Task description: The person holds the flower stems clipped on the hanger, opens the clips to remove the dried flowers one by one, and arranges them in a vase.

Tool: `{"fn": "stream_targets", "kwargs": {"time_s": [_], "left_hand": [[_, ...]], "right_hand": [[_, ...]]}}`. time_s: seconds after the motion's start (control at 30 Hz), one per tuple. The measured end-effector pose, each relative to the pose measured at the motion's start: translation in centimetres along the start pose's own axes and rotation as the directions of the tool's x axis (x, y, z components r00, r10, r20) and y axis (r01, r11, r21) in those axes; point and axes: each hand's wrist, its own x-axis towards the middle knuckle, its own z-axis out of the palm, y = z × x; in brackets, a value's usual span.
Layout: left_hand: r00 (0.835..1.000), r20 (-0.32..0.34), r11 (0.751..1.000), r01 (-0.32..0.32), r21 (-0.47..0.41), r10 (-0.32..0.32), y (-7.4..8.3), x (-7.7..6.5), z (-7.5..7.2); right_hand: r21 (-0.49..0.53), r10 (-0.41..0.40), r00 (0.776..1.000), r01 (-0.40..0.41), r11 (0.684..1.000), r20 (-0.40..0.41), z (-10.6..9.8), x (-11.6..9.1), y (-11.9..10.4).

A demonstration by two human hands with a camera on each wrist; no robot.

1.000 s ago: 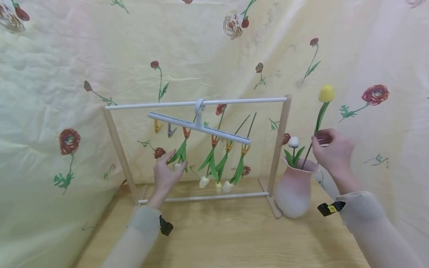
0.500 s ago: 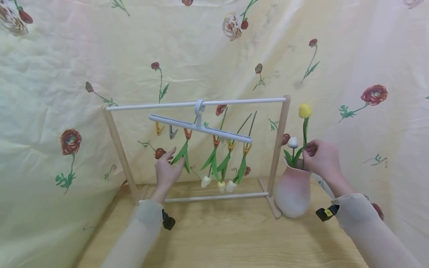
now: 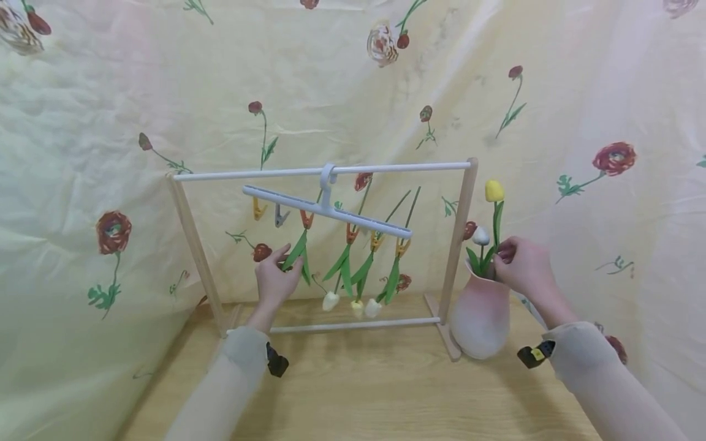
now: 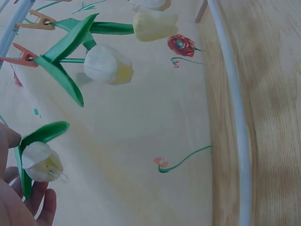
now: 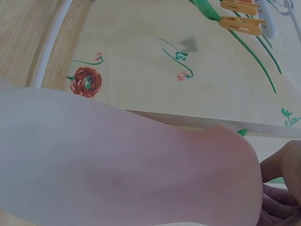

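My right hand (image 3: 524,266) pinches the stem of a yellow tulip (image 3: 494,190), upright with its lower end down in the mouth of a pink-and-white vase (image 3: 481,318). A white tulip (image 3: 481,236) stands in the vase beside it. My left hand (image 3: 277,280) holds a hanging white tulip (image 4: 42,162) by its green leaves, thumb and fingers on either side. An orange clip (image 3: 306,219) grips this tulip's stem, head down, under a pale blue hanger (image 3: 287,198). In the right wrist view the vase hides part of the right hand's fingertips.
The hanger hooks over the white top rail (image 3: 408,167) of a wooden rack (image 3: 466,239). A white tulip (image 3: 331,301) and two others hang from its right half. A yellow clip (image 3: 258,209) and a grey clip (image 3: 280,215) hang at left. Floral cloth surrounds the wooden table (image 3: 353,386).
My right hand has moved left and down, lowering the yellow tulip deeper into the vase. My left hand's fingers have drawn in on the hanging white tulip's leaves.
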Motion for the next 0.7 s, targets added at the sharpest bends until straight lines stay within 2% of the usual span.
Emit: {"fn": "stream_targets", "kwargs": {"time_s": [0.2, 0.33, 0.47, 0.7], "left_hand": [[1.000, 0.002, 1.000, -0.004, -0.017, 0.004, 0.2, -0.1, -0.1], [0.997, 0.058, 0.998, 0.045, -0.054, -0.041, 0.5, -0.2, 0.0], [0.988, 0.124, 0.989, 0.109, -0.101, -0.096, 0.8, -0.3, 0.0], [0.980, 0.152, 0.980, 0.150, -0.128, -0.130, 1.4, -0.5, 0.1]], "right_hand": [[-0.013, -0.002, 1.000, 0.002, 1.000, -0.003, 0.4, -0.3, 0.1], [-0.040, -0.011, 1.000, 0.011, 0.999, 0.008, 0.3, -0.6, 0.0], [-0.079, 0.003, 1.000, -0.003, 0.997, 0.001, -0.2, -0.9, -0.4], [-0.160, -0.002, 0.999, -0.005, 0.987, -0.045, -1.8, -1.2, -2.2]]}}
